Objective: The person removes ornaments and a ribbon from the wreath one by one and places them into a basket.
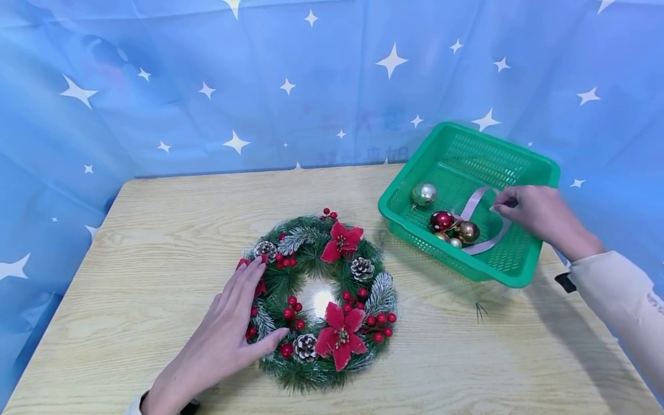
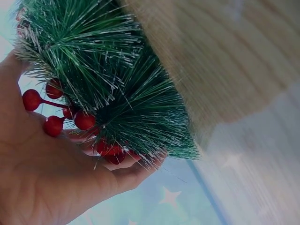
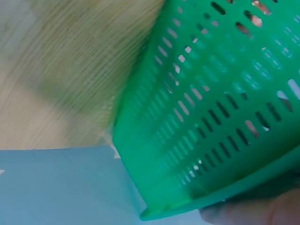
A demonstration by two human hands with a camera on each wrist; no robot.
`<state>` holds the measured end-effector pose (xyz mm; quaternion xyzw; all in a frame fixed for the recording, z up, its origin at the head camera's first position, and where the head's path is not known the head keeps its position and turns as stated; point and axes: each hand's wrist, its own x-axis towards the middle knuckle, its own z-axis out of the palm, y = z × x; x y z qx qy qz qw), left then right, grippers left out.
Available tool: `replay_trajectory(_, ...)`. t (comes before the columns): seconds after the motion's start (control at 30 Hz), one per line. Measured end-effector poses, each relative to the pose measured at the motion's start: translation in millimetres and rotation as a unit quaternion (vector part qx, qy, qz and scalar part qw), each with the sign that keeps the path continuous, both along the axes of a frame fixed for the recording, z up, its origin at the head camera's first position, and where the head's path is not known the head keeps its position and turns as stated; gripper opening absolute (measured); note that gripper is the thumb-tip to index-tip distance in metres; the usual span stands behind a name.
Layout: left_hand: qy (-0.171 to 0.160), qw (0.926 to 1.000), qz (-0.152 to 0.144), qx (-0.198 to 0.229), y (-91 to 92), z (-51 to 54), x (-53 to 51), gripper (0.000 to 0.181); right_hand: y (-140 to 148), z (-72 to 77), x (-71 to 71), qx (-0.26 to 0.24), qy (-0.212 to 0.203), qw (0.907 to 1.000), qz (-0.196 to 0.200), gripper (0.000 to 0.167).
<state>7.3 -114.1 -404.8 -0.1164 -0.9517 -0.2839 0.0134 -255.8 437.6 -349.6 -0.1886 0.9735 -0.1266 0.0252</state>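
A green wreath (image 1: 311, 253) with red poinsettias, berries and snowy pinecones lies on the wooden table. My left hand (image 1: 228, 323) rests on its left side, fingers extended and thumb spread along the near part. The left wrist view shows this hand (image 2: 51, 164) against the wreath's needles (image 2: 126, 98) and red berries (image 2: 84, 120). Over the right part of a green basket (image 1: 441, 230), my right hand (image 1: 544, 216) pinches a pale lilac ribbon (image 1: 473, 203), which loops down among the baubles. In the right wrist view, the basket's slotted wall (image 3: 201, 117) hides most of that hand.
Inside the basket are a silver bauble (image 1: 424, 194), a dark red bauble (image 1: 441, 221), a bronze bauble (image 1: 468, 231) and smaller ones. Loose needles (image 1: 480, 312) lie on the table (image 1: 171, 230) before the basket. A blue star-patterned cloth (image 1: 290, 57) hangs behind.
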Motion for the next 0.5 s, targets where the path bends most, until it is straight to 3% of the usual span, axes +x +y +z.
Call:
replay_trajectory(0.23,0.002,1.0000,-0.001,-0.001,0.2,-1.4,-1.0,0.114,-7.2,-0.9,5.6,0.053,-0.020,0.9983,0.011,0.024)
replay_trajectory(0.37,0.000,1.0000,0.000,-0.002,0.8,-1.7,-1.3,0.114,-10.5,-2.9,12.2,0.030,0.001,0.9995,0.005,0.019)
replay_trajectory(0.5,-0.004,0.9999,0.006,-0.009,1.9,-2.0,-0.9,0.114,-17.3,-4.9,22.9,-0.011,0.049,0.9987,0.000,0.014)
